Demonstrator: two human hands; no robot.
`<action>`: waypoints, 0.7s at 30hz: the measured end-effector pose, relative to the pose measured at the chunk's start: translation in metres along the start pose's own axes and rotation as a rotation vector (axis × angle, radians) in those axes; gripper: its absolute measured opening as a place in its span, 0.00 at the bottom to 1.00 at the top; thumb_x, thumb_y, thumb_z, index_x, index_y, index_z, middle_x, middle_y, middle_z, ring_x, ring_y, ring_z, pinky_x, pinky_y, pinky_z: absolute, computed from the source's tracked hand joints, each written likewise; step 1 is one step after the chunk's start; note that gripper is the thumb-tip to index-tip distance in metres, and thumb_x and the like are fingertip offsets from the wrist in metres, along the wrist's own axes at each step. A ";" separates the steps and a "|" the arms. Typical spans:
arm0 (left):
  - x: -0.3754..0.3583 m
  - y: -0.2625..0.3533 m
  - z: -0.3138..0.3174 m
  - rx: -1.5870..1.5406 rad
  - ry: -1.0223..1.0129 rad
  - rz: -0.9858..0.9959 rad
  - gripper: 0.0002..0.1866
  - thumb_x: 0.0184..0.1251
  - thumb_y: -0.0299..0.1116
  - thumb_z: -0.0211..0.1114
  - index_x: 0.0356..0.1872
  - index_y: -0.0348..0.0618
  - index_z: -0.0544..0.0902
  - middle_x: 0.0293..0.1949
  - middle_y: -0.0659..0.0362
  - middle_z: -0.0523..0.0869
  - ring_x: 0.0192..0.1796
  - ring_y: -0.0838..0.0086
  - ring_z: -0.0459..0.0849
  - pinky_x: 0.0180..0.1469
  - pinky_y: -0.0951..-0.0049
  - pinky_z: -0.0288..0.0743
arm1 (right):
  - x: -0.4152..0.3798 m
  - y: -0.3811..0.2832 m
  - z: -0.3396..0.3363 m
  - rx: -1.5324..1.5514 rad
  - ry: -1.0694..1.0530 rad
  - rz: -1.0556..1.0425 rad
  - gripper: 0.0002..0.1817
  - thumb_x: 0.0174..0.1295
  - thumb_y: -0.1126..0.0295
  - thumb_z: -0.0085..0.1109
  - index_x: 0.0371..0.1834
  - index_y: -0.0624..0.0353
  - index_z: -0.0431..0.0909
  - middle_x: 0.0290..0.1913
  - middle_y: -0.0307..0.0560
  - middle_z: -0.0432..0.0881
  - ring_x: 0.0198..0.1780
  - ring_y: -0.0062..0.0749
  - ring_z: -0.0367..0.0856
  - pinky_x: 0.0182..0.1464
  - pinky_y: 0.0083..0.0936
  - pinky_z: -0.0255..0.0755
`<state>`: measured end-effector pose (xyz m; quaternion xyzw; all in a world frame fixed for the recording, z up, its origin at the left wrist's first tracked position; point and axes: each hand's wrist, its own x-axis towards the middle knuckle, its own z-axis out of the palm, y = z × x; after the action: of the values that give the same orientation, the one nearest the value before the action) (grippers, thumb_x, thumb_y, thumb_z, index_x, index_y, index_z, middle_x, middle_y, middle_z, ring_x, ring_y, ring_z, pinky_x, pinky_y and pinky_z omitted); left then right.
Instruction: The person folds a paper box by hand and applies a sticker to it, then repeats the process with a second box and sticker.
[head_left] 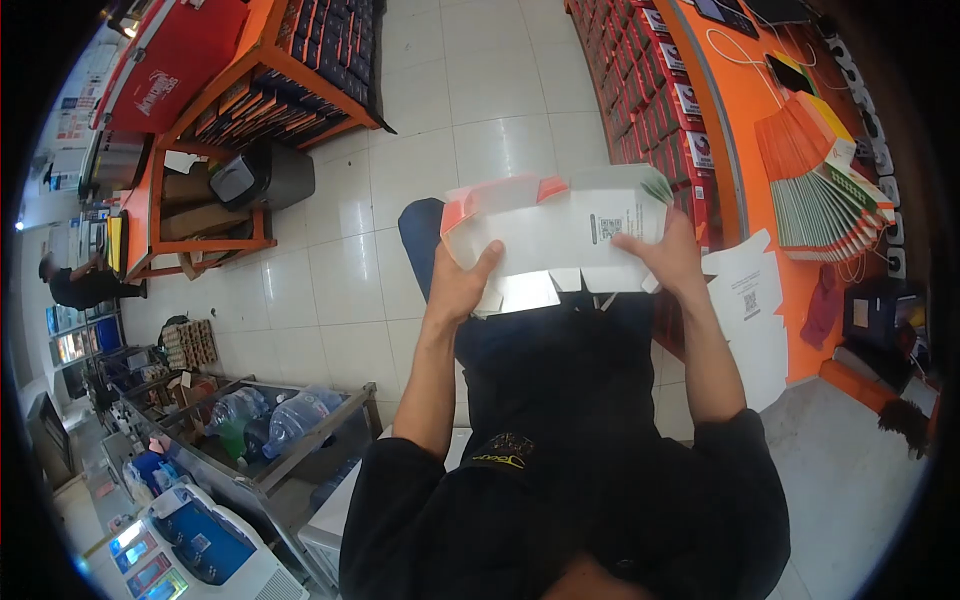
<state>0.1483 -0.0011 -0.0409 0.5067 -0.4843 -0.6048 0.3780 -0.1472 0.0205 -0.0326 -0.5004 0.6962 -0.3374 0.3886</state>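
I hold a flat, unfolded white cardboard carton (555, 235) with orange flaps and a QR code printed on it, above my lap. My left hand (462, 285) grips its left edge, thumb on the face. My right hand (668, 255) grips its right edge, fingers over the top near the QR code. Small flaps hang from the carton's lower edge. My dark trousers and black sleeves fill the view below it.
A fanned stack of flat cartons (820, 185) lies on the orange counter (760, 120) at right, with a loose white sheet (745, 290) beside it. Orange shelves (290, 70) stand at far left; a rack with water bottles (280, 420) at lower left. A person (75, 285) bends at far left.
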 end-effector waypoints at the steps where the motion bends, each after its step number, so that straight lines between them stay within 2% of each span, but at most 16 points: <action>1: -0.005 0.004 0.003 0.012 0.007 0.036 0.21 0.70 0.28 0.63 0.61 0.30 0.74 0.53 0.52 0.82 0.54 0.68 0.80 0.57 0.69 0.74 | -0.001 0.003 0.004 -0.075 0.052 -0.017 0.22 0.57 0.69 0.68 0.52 0.68 0.77 0.39 0.59 0.87 0.41 0.49 0.88 0.48 0.37 0.78; 2: -0.007 0.005 0.007 0.023 0.016 0.078 0.20 0.70 0.27 0.61 0.60 0.29 0.75 0.50 0.52 0.83 0.52 0.68 0.81 0.56 0.70 0.74 | -0.002 0.004 0.007 -0.075 0.057 -0.016 0.22 0.57 0.69 0.68 0.52 0.68 0.77 0.39 0.59 0.87 0.41 0.49 0.88 0.48 0.37 0.78; 4: -0.010 -0.005 0.013 0.077 0.016 0.092 0.19 0.70 0.26 0.60 0.60 0.28 0.74 0.50 0.51 0.84 0.52 0.67 0.82 0.56 0.69 0.74 | -0.005 -0.004 0.019 -0.234 0.185 -0.107 0.19 0.57 0.70 0.67 0.51 0.67 0.78 0.39 0.66 0.85 0.43 0.62 0.85 0.46 0.44 0.78; 5: -0.012 -0.010 0.017 0.133 0.021 0.104 0.19 0.70 0.25 0.59 0.59 0.28 0.74 0.49 0.50 0.84 0.53 0.66 0.82 0.57 0.68 0.74 | -0.010 -0.012 0.028 -0.221 0.217 -0.077 0.15 0.58 0.71 0.65 0.45 0.67 0.76 0.36 0.70 0.83 0.42 0.69 0.82 0.43 0.49 0.76; 8: -0.021 -0.003 0.042 0.037 -0.057 0.062 0.19 0.70 0.23 0.57 0.60 0.28 0.73 0.50 0.46 0.85 0.54 0.62 0.83 0.59 0.66 0.73 | -0.019 -0.018 0.059 -0.317 0.135 0.005 0.11 0.60 0.72 0.62 0.41 0.65 0.73 0.32 0.69 0.82 0.38 0.69 0.82 0.40 0.51 0.76; 9: -0.022 -0.003 0.051 0.199 -0.068 0.179 0.20 0.70 0.23 0.56 0.62 0.29 0.72 0.51 0.43 0.85 0.56 0.60 0.83 0.60 0.64 0.72 | -0.026 -0.022 0.068 -0.263 0.104 -0.088 0.09 0.62 0.72 0.59 0.40 0.65 0.71 0.31 0.69 0.81 0.37 0.69 0.82 0.39 0.52 0.75; 10: -0.023 0.004 0.057 0.303 -0.088 0.206 0.21 0.70 0.23 0.54 0.63 0.30 0.72 0.52 0.42 0.85 0.57 0.58 0.83 0.61 0.64 0.72 | -0.032 -0.026 0.074 -0.206 0.071 -0.183 0.08 0.64 0.73 0.56 0.40 0.64 0.69 0.30 0.70 0.80 0.35 0.69 0.81 0.38 0.52 0.75; 11: -0.025 0.013 0.058 0.338 -0.074 0.194 0.21 0.70 0.23 0.54 0.63 0.30 0.72 0.52 0.43 0.84 0.57 0.59 0.83 0.60 0.64 0.73 | -0.036 -0.028 0.075 -0.124 -0.015 -0.161 0.05 0.68 0.73 0.52 0.42 0.62 0.69 0.39 0.64 0.83 0.44 0.59 0.85 0.43 0.48 0.76; 12: -0.025 0.018 0.057 0.375 -0.057 0.185 0.21 0.71 0.23 0.53 0.63 0.31 0.72 0.52 0.44 0.84 0.56 0.60 0.84 0.60 0.65 0.73 | -0.030 -0.011 0.075 -0.122 -0.013 -0.168 0.05 0.68 0.73 0.52 0.42 0.62 0.69 0.39 0.64 0.83 0.44 0.59 0.85 0.43 0.48 0.76; 14: -0.019 0.009 0.026 0.313 0.039 0.164 0.21 0.71 0.23 0.54 0.63 0.31 0.71 0.53 0.47 0.84 0.55 0.63 0.84 0.58 0.66 0.75 | -0.018 0.043 0.067 0.574 -0.245 -0.051 0.12 0.74 0.64 0.51 0.50 0.62 0.72 0.55 0.54 0.81 0.58 0.44 0.81 0.57 0.40 0.73; 15: -0.017 0.002 0.011 0.031 0.061 0.051 0.20 0.70 0.23 0.55 0.63 0.30 0.72 0.53 0.50 0.84 0.54 0.66 0.84 0.57 0.68 0.76 | -0.017 0.028 0.046 1.142 -0.338 0.139 0.24 0.76 0.51 0.47 0.61 0.62 0.70 0.64 0.45 0.75 0.65 0.32 0.73 0.68 0.34 0.65; 16: -0.015 0.003 -0.004 -0.110 0.042 -0.059 0.21 0.70 0.23 0.56 0.63 0.30 0.71 0.54 0.51 0.83 0.53 0.67 0.84 0.57 0.68 0.76 | -0.019 0.024 0.024 1.227 -0.399 0.105 0.43 0.67 0.32 0.48 0.68 0.62 0.66 0.64 0.45 0.74 0.63 0.32 0.74 0.70 0.34 0.63; 19: -0.014 0.003 -0.012 -0.239 -0.019 -0.125 0.19 0.70 0.23 0.56 0.60 0.28 0.74 0.51 0.51 0.84 0.53 0.67 0.84 0.56 0.69 0.76 | -0.026 0.025 0.029 1.149 -0.373 0.099 0.47 0.61 0.29 0.51 0.68 0.62 0.65 0.63 0.44 0.75 0.62 0.31 0.74 0.69 0.33 0.64; 21: -0.015 -0.006 -0.003 0.124 0.011 -0.065 0.14 0.68 0.24 0.58 0.52 0.27 0.79 0.44 0.50 0.88 0.48 0.67 0.87 0.50 0.68 0.78 | -0.031 0.025 0.043 1.082 -0.362 0.092 0.52 0.55 0.26 0.55 0.68 0.62 0.65 0.62 0.43 0.75 0.62 0.29 0.74 0.68 0.33 0.65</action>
<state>0.1547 0.0138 -0.0425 0.5478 -0.5020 -0.5830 0.3288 -0.1143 0.0534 -0.0677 -0.2492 0.3679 -0.5376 0.7167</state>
